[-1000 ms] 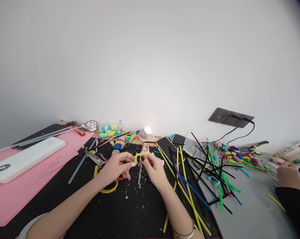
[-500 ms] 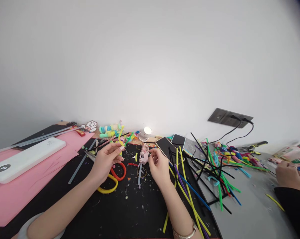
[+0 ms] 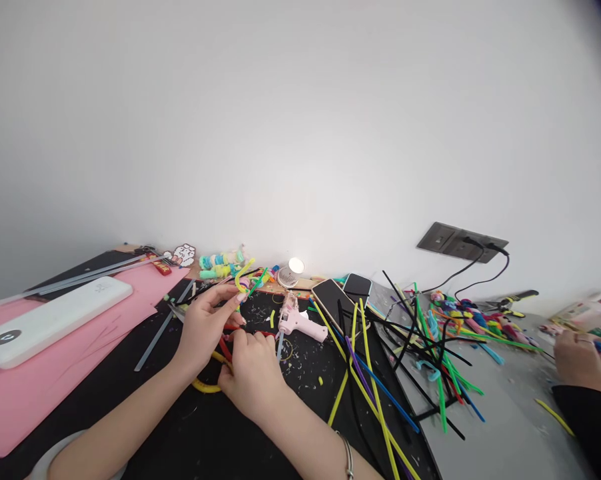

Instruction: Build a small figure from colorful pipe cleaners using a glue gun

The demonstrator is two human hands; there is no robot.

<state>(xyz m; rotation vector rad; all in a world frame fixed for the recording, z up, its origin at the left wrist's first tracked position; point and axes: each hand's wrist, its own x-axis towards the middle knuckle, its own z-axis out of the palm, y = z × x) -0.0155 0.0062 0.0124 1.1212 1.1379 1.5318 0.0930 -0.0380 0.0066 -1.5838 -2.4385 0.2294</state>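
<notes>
My left hand (image 3: 205, 327) pinches a bent yellow pipe cleaner (image 3: 241, 275) and holds it up over the black mat (image 3: 260, 427). My right hand (image 3: 248, 373) lies knuckles up on the red and yellow scissors (image 3: 208, 385), fingers curled over their handles. A pink glue gun (image 3: 298, 322) rests on the mat just right of both hands. Short yellow offcuts lie scattered around it.
A loose heap of long coloured pipe cleaners (image 3: 380, 360) spreads to the right, beside two phones (image 3: 338, 293). A white power bank (image 3: 50, 317) sits on pink foam (image 3: 35, 380) at left. Another person's hand (image 3: 583, 360) works at the far right. Finished coiled pieces (image 3: 220, 261) line the wall.
My hands have parted; the left keeps the yellow piece and has lifted it away left. My right hand left the glue gun and moved down left onto the scissors.
</notes>
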